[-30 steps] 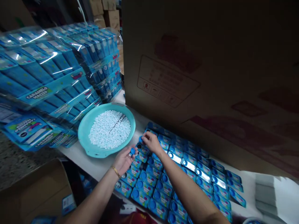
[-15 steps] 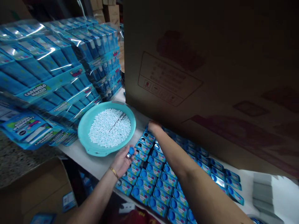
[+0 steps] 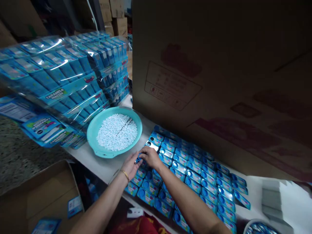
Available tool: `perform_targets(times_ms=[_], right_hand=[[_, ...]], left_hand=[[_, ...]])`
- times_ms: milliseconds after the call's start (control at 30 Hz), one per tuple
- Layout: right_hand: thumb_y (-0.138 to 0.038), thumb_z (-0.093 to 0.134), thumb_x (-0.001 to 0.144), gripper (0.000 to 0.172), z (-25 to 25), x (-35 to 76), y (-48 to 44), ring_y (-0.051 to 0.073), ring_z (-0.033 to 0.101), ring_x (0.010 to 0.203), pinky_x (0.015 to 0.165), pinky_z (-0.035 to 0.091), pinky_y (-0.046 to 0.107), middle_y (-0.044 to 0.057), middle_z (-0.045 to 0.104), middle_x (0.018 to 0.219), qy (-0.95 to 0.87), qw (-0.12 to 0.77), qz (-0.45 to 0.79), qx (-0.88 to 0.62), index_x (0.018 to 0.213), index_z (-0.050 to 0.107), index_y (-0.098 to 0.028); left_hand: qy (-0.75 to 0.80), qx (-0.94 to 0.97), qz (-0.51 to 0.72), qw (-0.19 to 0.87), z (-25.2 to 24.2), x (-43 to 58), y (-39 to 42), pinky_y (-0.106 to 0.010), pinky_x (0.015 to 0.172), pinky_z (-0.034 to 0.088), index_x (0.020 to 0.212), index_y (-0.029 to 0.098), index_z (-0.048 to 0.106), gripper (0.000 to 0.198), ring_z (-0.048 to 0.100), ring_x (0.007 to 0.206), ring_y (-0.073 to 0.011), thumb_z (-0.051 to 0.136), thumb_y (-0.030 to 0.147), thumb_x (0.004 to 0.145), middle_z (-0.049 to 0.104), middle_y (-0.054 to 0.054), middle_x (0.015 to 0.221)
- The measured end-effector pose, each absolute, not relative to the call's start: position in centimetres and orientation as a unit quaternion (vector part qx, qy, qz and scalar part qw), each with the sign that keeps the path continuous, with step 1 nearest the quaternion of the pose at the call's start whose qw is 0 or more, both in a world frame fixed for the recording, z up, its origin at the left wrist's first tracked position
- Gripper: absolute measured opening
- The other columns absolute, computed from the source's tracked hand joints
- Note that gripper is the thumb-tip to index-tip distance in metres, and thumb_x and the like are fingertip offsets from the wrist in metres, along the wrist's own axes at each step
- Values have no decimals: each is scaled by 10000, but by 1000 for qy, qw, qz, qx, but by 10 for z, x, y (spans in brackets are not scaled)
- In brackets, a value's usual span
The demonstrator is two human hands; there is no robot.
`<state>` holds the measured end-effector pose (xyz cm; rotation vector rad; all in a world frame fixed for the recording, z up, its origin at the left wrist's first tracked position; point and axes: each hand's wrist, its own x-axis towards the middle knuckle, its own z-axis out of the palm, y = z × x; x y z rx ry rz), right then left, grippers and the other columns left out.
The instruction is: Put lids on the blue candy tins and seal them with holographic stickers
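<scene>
Low over the left end of the tin rows, my left hand [image 3: 130, 165] has its fingers closed round a small blue round cap [image 3: 138, 158]. My right hand [image 3: 149, 156] meets it there, its fingertips pinched on the same piece; they partly hide it. Beneath and to the right lie rows of small blue printed tins [image 3: 180, 167], most showing a blue round piece at one end. One tin [image 3: 151, 145] just beyond my right hand shows a dark round hole. Left of the hands stands a turquoise bowl [image 3: 91, 135] of small white pellets, with a thin metal tool [image 3: 124, 126] lying in it.
Plastic-wrapped stacks of blue packets [image 3: 70, 71] stand at the back left. A large cardboard box [image 3: 170, 107] walls off the far side of the white table [image 3: 107, 165]. An open carton [image 3: 46, 195] sits low at left, and a round container [image 3: 247, 226] at the lower right.
My right hand has come back from the far end of the left tin column to my left hand. The left hand still holds the blue cap. The view has shifted slightly.
</scene>
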<state>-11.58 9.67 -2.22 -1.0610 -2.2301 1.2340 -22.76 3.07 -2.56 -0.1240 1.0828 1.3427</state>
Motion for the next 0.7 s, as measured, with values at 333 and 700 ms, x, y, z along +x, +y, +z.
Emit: perform_targets(times_ms=[333,700], right_hand=[[-212,589,688,254,-19,-104,184,200,582,861,693,423,264,104,627,924,-732,-60,227,-640,937,597,-166],[-255,670,607,377,-33,-118,208,255,581,908,688,452,305,151,609,1000,-687,-166,249,-662,968,618,-158]], left_hand=[[492,-40,551,673,-14,-235,18,-225,678,513,876,90,592,174,616,806,-163,559,53,710,641,-115,850],[435,-20,546,716,-5,-241,18,-304,840,473,1022,105,548,365,579,950,-197,521,-11,677,612,-126,1027]])
